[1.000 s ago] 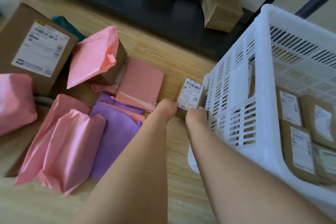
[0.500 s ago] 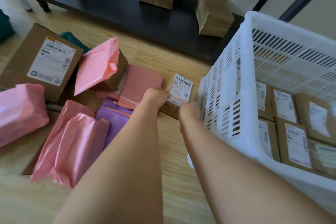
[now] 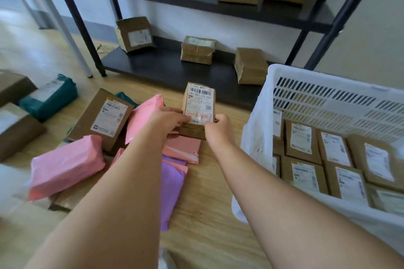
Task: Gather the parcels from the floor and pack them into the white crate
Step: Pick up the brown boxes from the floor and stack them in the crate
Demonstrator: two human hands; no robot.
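The crate (image 3: 328, 98) stands right, cardboard boxes (image 3: 301, 140) packed inside. Left on the floor (image 3: 207, 214) lie mailer bags (image 3: 65, 164) and a large box (image 3: 102, 118). Behind, a shelf rack (image 3: 153, 65) carries small boxes (image 3: 197, 52).

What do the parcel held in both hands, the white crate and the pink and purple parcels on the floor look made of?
Held parcel: matte brown cardboard or kraft paper, with a white printed label; left hand and right hand pinch it. White crate: moulded plastic, slotted walls, slight sheen. Pink parcel and purple parcel: probably thin plastic mailer film, creased, softly shiny.
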